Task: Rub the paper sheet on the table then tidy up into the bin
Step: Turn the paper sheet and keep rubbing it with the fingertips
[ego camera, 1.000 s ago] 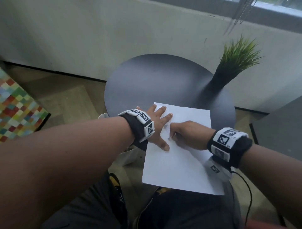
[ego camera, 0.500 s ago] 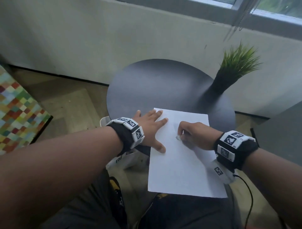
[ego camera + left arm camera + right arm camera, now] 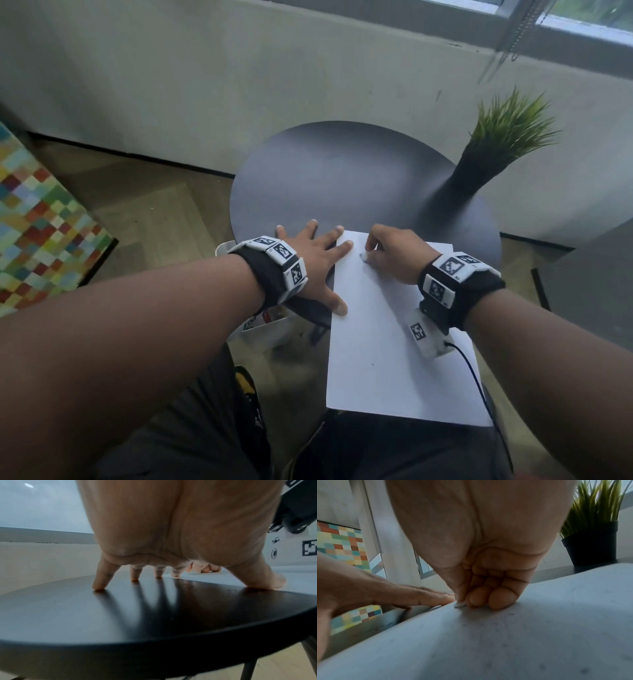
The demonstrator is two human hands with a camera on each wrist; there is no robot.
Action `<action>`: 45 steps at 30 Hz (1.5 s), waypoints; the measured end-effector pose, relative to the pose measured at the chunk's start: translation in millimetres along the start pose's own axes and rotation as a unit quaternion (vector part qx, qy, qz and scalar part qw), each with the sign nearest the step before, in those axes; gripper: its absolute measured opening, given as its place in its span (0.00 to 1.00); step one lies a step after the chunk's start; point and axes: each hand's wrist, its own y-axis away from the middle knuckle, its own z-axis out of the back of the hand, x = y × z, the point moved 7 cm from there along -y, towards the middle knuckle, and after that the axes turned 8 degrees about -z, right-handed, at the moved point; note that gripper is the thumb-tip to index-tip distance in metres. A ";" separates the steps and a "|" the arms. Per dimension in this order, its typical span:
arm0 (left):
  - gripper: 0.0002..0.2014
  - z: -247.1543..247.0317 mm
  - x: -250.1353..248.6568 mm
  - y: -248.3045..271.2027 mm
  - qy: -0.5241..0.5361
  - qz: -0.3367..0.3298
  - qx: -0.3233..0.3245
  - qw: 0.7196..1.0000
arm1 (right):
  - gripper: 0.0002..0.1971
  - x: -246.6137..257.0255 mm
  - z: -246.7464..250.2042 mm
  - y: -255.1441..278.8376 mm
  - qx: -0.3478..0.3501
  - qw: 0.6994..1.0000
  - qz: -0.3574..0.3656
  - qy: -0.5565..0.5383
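A white paper sheet [image 3: 376,359] lies on the round black table [image 3: 325,171], its near end hanging over the table's edge above my lap. My left hand [image 3: 318,253] lies flat with fingers spread; its thumb and forefinger press the sheet's left edge, and the other fingertips [image 3: 98,586] rest on the bare tabletop. My right hand [image 3: 371,253] is curled and pinches a small white eraser [image 3: 459,604] against the paper near its far left corner. The eraser [image 3: 363,256] just shows below the knuckles in the head view.
A black pot with green grass-like leaves [image 3: 507,137] stands at the table's far right. A white bin [image 3: 267,325] sits on the floor under the table's left edge. A multicoloured checked block [image 3: 41,233] is at the left. A wall runs behind.
My right hand with the eraser has moved up the sheet toward its far left corner. My left hand has slid left, now mostly on the bare table.
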 end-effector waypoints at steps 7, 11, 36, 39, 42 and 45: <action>0.64 4.7 -1.5 -5.1 -0.011 -0.003 0.001 1.000 | 0.04 41.6 -20.5 35.1 0.068 0.979 0.152 0.115; 0.64 4.5 -1.8 -6.2 -0.032 -0.008 -0.004 0.999 | 0.08 7.8 5.8 -1.0 -0.022 0.998 0.033 0.056; 0.60 15.0 -13.7 -4.2 -0.061 -0.005 0.046 0.997 | 0.07 44.9 -30.7 53.7 0.105 0.973 0.179 0.097; 0.59 14.2 -13.4 -8.1 -0.056 -0.009 0.040 0.998 | 0.08 25.2 -11.3 28.7 0.059 0.987 0.126 0.081; 0.59 12.6 -11.2 -7.3 -0.066 -0.004 0.043 0.997 | 0.03 7.8 2.7 14.4 -0.019 0.995 0.080 0.050; 0.59 13.4 -13.1 -6.1 -0.067 -0.008 0.043 0.997 | 0.03 36.7 -26.5 47.5 0.069 0.980 0.163 0.088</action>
